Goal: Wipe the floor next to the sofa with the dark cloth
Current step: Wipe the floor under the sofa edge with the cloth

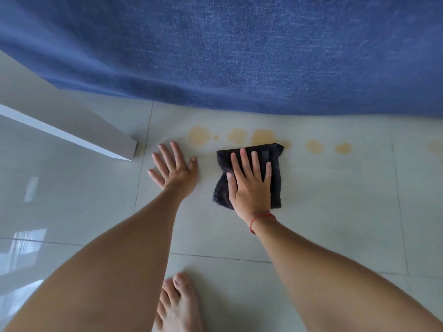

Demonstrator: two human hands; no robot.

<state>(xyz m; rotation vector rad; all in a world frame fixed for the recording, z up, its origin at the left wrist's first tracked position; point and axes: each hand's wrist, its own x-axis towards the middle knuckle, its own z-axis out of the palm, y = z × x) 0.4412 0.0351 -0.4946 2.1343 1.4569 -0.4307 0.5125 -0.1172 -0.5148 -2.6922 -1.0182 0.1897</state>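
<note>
A folded dark cloth [275, 178] lies flat on the pale tiled floor [323, 200], just in front of the blue sofa [239, 49]. My right hand [249, 183] presses down on the cloth, palm flat and fingers spread. My left hand [173, 167] rests flat on the bare tile to the cloth's left, fingers apart, holding nothing. A row of yellowish spill spots [314, 146] runs along the floor beside the sofa's base. The cloth's far edge touches the middle spots.
A white furniture leg or panel [72, 125] slants down to the floor at the left, close to my left hand. My bare foot [177, 305] stands on the tiles at the bottom centre. The sofa fills the whole top of the view.
</note>
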